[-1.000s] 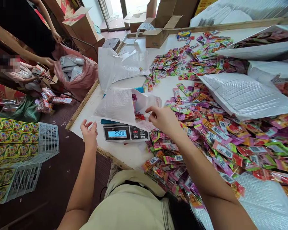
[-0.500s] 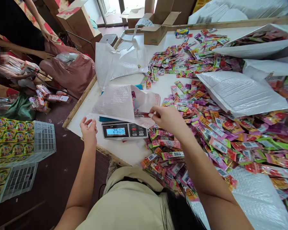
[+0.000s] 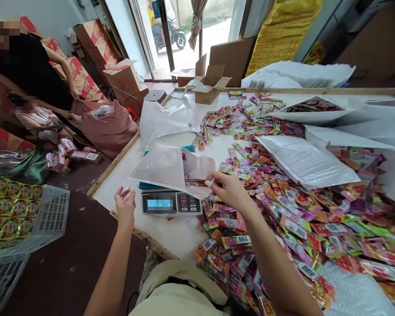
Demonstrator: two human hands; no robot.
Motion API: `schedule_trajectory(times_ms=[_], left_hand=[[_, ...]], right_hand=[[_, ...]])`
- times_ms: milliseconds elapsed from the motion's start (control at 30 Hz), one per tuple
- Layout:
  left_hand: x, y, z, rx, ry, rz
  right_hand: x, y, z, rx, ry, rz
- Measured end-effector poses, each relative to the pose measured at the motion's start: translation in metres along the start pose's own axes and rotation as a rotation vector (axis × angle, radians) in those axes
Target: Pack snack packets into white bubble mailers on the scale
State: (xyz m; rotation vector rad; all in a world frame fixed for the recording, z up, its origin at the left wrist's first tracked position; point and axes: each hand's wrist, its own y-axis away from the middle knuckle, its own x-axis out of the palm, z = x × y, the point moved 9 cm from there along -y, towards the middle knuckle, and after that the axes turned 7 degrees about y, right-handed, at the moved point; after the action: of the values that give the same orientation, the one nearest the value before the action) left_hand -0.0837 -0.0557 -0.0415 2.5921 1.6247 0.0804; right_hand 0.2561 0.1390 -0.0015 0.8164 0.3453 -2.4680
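Bubble mailer (image 3: 161, 169) lies on the blue platform (image 3: 146, 185) of a scale (image 3: 171, 204), its narrow corner at nine o'clock, its gaping mouth at three; colourful packets show inside. Take the mailer as the centre of the dial, twelve away from the body.

At three to four o'clock the right hand (image 3: 228, 188) is at the mouth, thumb and forefinger drawn together; whether those fingers grip a packet, pinch the lip or merely touch, I cannot tell. The left hand (image 3: 125, 206) is at eight o'clock, fingers loosely curled and parted, nothing visible in them, just short of the mailer's corner.

Loose packets (image 3: 237, 239) spread over the bench (image 3: 184, 237) from one round to five o'clock, some just beside the scale. A flat mailer (image 3: 171, 120) lies at twelve, a puffy one (image 3: 306, 160) at three.

The weight seems the weakest point: the display is blurred, and a hand bearing on the mouth, or the lower lip drooping against the scale's panel or the packets, could falsify the reading. A tug at the lip could slide the mailer off the platform, since its corner overhangs at nine o'clock. Tipped towards three, the open mouth might spill packets into the heap, where they would be hard to tell apart.
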Motion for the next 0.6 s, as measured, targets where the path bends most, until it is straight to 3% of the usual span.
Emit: schedule_trajectory(times_ms=[267, 467, 600], left_hand=[[-0.007, 0.005, 0.007, 0.004, 0.049, 0.003], [-0.011, 0.010, 0.005, -0.032, 0.016, -0.048], [-0.005, 0.013, 0.010, -0.061, 0.026, -0.015]], right_hand=[[0.052, -0.026, 0.011, -0.003, -0.192, 0.143], [0.050, -0.031, -0.004, 0.011, -0.284, 0.041], [0.063, -0.037, 0.000, 0.037, -0.301, 0.134]])
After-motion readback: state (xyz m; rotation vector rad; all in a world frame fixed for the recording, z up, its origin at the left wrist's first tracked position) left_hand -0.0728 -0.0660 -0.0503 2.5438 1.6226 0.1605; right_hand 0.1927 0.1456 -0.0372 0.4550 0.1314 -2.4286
